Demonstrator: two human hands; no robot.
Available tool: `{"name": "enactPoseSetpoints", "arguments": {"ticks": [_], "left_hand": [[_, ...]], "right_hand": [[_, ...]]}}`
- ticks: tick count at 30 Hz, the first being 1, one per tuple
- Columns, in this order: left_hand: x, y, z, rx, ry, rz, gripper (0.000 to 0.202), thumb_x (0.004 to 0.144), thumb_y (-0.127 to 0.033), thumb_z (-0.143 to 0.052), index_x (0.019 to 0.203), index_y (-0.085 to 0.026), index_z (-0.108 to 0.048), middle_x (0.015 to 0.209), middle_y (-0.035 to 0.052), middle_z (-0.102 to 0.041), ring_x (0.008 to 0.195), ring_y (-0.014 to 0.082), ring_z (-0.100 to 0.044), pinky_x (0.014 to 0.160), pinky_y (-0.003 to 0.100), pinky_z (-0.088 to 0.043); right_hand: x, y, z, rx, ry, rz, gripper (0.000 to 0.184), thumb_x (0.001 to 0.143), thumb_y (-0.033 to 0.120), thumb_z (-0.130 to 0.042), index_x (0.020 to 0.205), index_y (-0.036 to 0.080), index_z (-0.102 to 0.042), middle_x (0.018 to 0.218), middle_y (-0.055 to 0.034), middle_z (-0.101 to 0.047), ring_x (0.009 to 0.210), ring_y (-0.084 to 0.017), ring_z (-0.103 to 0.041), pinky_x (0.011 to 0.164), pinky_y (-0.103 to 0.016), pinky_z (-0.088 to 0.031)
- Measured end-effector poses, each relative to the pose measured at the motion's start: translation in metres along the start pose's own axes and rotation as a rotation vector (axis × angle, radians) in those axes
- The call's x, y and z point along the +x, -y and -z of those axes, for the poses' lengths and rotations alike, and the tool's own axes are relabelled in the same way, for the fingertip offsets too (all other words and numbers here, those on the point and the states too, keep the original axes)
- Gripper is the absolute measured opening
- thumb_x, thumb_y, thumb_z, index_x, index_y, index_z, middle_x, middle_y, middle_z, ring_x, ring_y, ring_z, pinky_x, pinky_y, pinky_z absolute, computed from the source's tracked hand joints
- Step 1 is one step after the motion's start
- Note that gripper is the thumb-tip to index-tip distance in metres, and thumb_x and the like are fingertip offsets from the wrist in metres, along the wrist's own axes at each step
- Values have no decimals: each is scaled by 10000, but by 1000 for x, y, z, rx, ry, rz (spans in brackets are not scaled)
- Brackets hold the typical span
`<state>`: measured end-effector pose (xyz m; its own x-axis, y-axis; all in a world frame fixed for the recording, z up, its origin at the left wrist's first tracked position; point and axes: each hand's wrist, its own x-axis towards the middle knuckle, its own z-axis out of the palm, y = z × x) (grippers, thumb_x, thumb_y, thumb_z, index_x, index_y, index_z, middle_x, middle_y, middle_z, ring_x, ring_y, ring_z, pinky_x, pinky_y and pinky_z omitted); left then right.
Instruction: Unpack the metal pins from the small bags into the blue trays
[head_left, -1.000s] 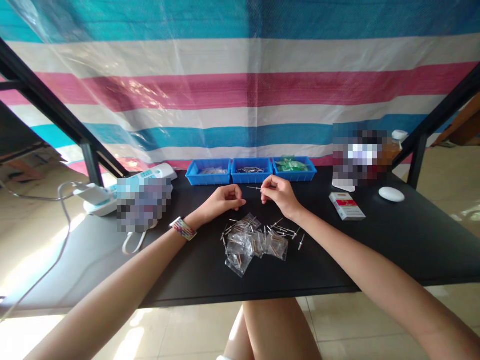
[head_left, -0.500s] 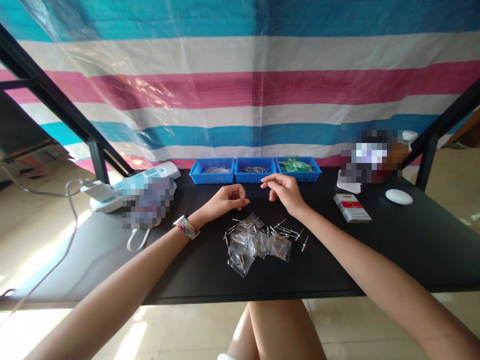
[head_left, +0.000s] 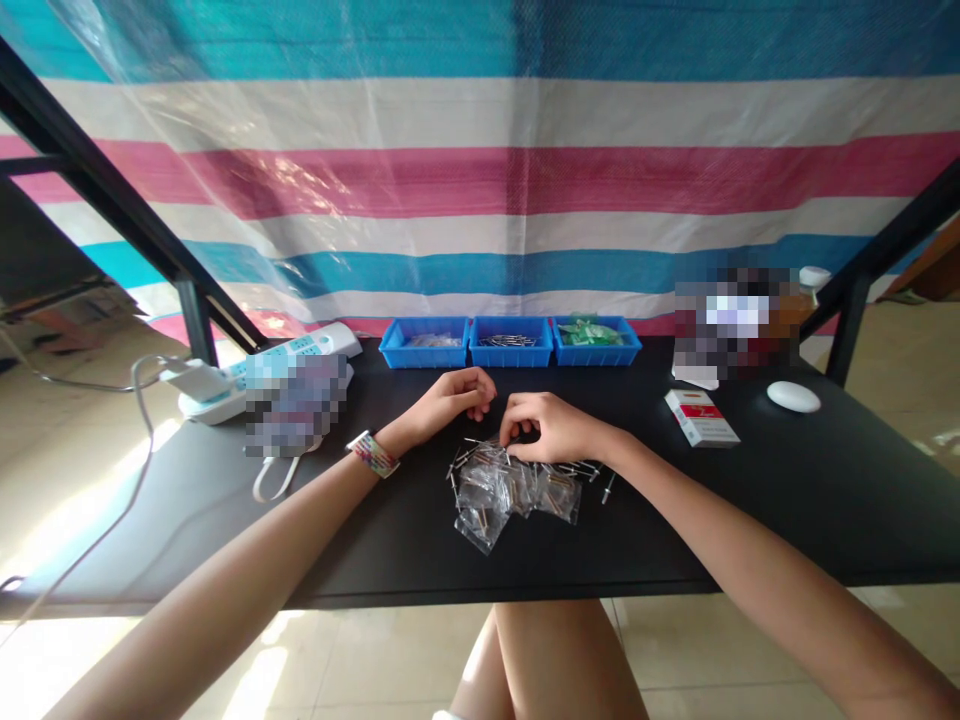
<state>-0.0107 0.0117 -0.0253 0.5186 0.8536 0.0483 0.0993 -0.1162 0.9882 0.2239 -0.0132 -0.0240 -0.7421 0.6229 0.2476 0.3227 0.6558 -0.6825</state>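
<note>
On the black table point(head_left: 787, 500) lies a heap of small clear plastic bags point(head_left: 502, 492) with loose metal pins point(head_left: 581, 468) scattered around it. My right hand point(head_left: 546, 428) rests on the far edge of that heap, fingers curled down and pinching among the pins; what it grips is too small to make out. My left hand point(head_left: 454, 396) lies on the table just left of it, loosely curled, fingertips together, and any content is hidden. A woven band sits on my left wrist point(head_left: 369, 455).
Three blue bins point(head_left: 510, 342) stand in a row at the back edge. A white power strip point(head_left: 225, 380) with a cable lies far left. A red-and-white box point(head_left: 701, 417) and a white oval object point(head_left: 793, 396) sit at right. A striped tarp hangs behind.
My right hand held a pin up in front of the bins, then dropped down and toward me onto the heap. My left hand stayed almost still.
</note>
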Motion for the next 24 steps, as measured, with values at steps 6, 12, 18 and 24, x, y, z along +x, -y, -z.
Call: {"name": "enactPoseSetpoints", "arguments": {"ticks": [6, 12, 18, 24], "left_hand": [[2, 3, 2, 22, -6, 6, 272, 851, -393, -735, 927, -150, -642, 738, -2, -649, 638, 128, -603, 626, 248, -458], [1, 1, 1, 38, -12, 7, 269, 861, -403, -724, 920, -152, -647, 729, -2, -650, 634, 129, -606, 623, 249, -453], [2, 3, 2, 54, -9, 9, 278, 870, -421, -719, 915, -154, -656, 730, 5, -655, 636, 135, -609, 625, 255, -474], [5, 10, 5, 76, -12, 13, 306, 875, -448, -717, 930, -151, -668, 723, 5, -663, 622, 131, -609, 618, 252, -470]], "right_hand": [[1, -4, 2, 17, 34, 23, 125, 770, 72, -734, 805, 186, -772, 851, -20, -666, 717, -133, -572, 668, -256, -457], [0, -2, 6, 92, 52, -13, 255, 763, 47, -684, 936, 190, -806, 807, -7, -691, 671, -126, -572, 625, -243, -458], [0, -4, 15, 39, 57, -31, 399, 709, 15, -667, 1014, 202, -844, 747, 18, -618, 610, -104, -512, 594, -242, -414], [0, -8, 19, 46, 39, -51, 324, 736, 24, -628, 932, 196, -821, 678, 39, -556, 617, -107, -493, 612, -245, -389]]}}
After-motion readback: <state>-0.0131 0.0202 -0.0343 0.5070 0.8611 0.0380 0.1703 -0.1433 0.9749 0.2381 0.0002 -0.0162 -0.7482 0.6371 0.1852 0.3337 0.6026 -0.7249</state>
